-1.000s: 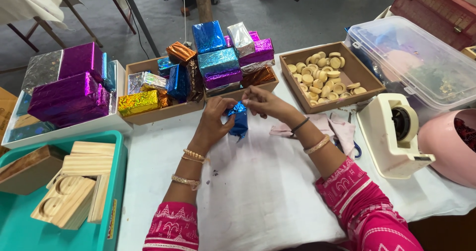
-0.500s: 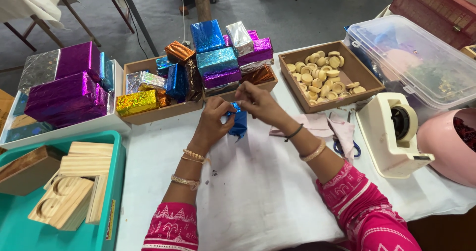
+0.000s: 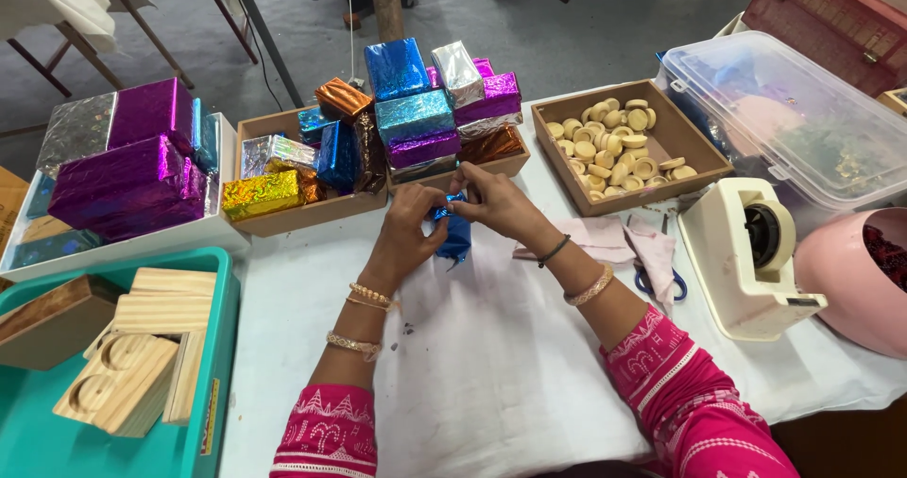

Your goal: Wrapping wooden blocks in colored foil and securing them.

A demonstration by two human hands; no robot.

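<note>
While both hands [image 3: 453,215] pinch it, blue foil packet [image 3: 456,237] looks shiny, crinkled, small.

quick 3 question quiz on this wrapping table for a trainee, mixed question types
1. True or false: both hands hold the small blue foil-wrapped item.
2. What fills the wooden tray near the right hand?
3. The tape dispenser stands: A) in the teal bin, B) right of the scissors, C) beside the left hand.

Key: 1 true; 2 small round wooden pieces; 3 B.
</note>
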